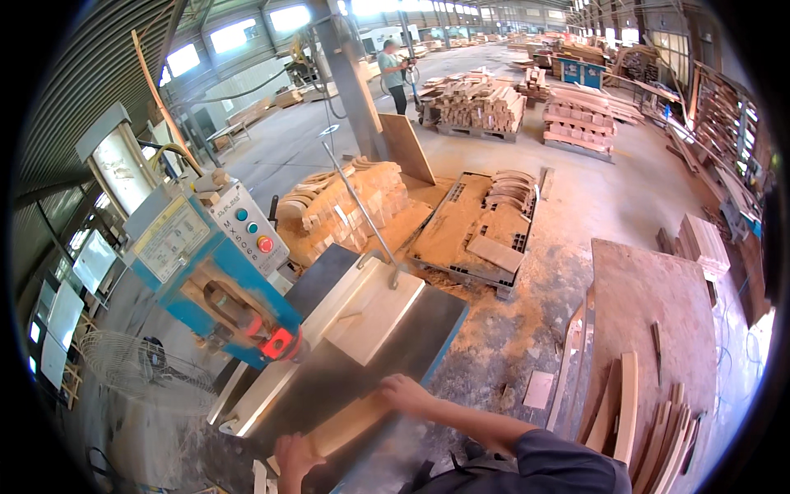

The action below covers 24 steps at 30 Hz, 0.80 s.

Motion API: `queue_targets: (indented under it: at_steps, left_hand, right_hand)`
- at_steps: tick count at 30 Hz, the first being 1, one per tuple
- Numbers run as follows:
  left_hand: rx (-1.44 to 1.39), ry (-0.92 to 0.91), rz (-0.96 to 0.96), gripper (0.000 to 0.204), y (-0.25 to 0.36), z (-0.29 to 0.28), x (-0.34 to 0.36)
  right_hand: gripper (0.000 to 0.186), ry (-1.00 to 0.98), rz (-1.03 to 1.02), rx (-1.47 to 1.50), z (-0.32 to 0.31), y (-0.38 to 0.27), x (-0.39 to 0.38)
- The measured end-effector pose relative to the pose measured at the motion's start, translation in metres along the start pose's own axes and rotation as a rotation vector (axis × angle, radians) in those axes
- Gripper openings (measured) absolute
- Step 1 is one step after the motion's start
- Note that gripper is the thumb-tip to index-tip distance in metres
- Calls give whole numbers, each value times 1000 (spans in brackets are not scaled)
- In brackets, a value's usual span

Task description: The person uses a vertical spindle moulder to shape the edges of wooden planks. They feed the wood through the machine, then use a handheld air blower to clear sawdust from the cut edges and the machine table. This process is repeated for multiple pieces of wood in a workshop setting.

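A light wooden piece [347, 425] lies along the near edge of a dark machine table [346, 379], with one hand at each end of it. My left hand [296, 455] grips its near left end, fingers wrapped over the wood. At the far right end my right hand [405, 394] is closed on it. Beyond the piece stands a blue woodworking machine [222, 280], its red cutter guard [281, 342] low over the table. A pale wooden fence [267, 395] runs beneath the head, beside a flat wooden board [374, 317] clamped down by a metal rod [362, 206].
A control panel [247, 226] with a red stop button sits on the machine. Behind are stacked curved pieces [354, 198] and a sawdust-covered pallet [469, 226]. Right stands a plywood-topped surface [650, 305] with wood strips [662, 432]. A fan [148, 370] is left; another person [393, 74] stands far off.
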<state>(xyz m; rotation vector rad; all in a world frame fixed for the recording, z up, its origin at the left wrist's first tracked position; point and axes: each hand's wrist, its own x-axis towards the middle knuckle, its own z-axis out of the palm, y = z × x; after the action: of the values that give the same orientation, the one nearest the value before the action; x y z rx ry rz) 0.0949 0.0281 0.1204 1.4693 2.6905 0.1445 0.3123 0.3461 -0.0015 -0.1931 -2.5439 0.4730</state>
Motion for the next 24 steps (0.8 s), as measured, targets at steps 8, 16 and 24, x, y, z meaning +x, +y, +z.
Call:
queue_targets:
  at_steps: [8, 16, 24]
  left_hand:
    - [30, 86, 283, 32, -27, 67, -30]
    - [-32, -73, 292, 74, 17, 17, -77]
    - [-99, 83, 307, 69, 30, 28, -84]
  right_hand:
    - [30, 135, 575, 310, -42, -71, -47]
    - [33, 126, 308, -131, -54, -136, -110]
    - [40, 298, 380, -236, -107, -180, -125]
